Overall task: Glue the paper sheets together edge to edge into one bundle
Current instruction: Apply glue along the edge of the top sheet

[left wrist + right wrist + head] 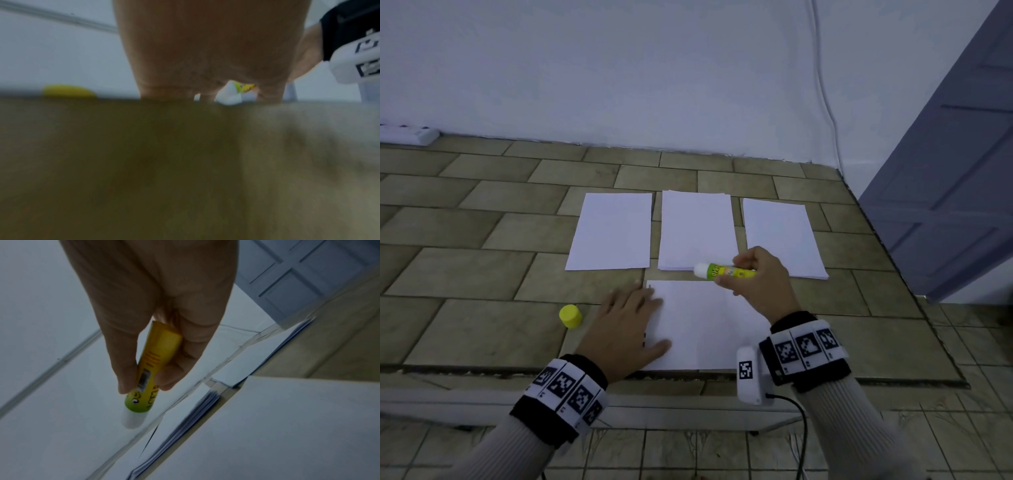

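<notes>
A white sheet (709,325) lies nearest me on the tiled surface. My left hand (631,322) rests flat on its left edge, fingers straight. My right hand (756,277) grips an uncapped green and yellow glue stick (726,271) above the sheet's far edge, its white tip (701,270) pointing left. In the right wrist view the thumb and fingers (127,369) pinch the glue stick (152,373). Beyond lie three white paper piles: left (613,231), middle (697,231) and right (782,236). In the left wrist view the glue stick tip (230,95) shows past my palm.
The yellow glue cap (570,316) stands left of my left hand; it shows blurred as the cap (68,91) in the left wrist view. A white wall rises behind, a blue-grey door (955,164) at right, a power strip (410,133) far left. The surface's front edge (688,375) runs under my wrists.
</notes>
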Available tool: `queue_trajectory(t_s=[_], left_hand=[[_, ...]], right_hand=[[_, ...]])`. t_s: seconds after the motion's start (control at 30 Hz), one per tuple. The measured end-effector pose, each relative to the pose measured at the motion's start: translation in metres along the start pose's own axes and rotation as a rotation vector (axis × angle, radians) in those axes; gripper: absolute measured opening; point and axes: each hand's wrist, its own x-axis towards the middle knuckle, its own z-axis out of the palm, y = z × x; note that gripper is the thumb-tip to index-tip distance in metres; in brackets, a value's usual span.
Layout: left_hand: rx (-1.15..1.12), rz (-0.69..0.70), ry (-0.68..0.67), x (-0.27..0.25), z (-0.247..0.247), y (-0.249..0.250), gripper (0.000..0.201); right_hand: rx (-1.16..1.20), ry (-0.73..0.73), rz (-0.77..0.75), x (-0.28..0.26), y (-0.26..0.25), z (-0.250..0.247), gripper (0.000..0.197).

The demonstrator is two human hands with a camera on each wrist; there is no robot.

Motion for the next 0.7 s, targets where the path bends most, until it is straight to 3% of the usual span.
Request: queue_trajectory(t_s=[0.27,0.4,0.7], left_hand=[[-0.053,0.031,0.078,0.001,0.02,-0.01,0.083],[-0.069,0.033,0.095,0.001,0.024,-0.011,0.084],[-0.07,0.038,0.097,0.003,0.028,-0.014,0.086]], right_hand=[[-0.07,-0.083,-0.086,0.014,-0.028,0.041,0.034],[-0.164,-0.15,-0.175,0.019,-0.033,0.065,0.023],[-0.332,-0.23,-0.293,0.023,-0.036,0.092,0.029]])
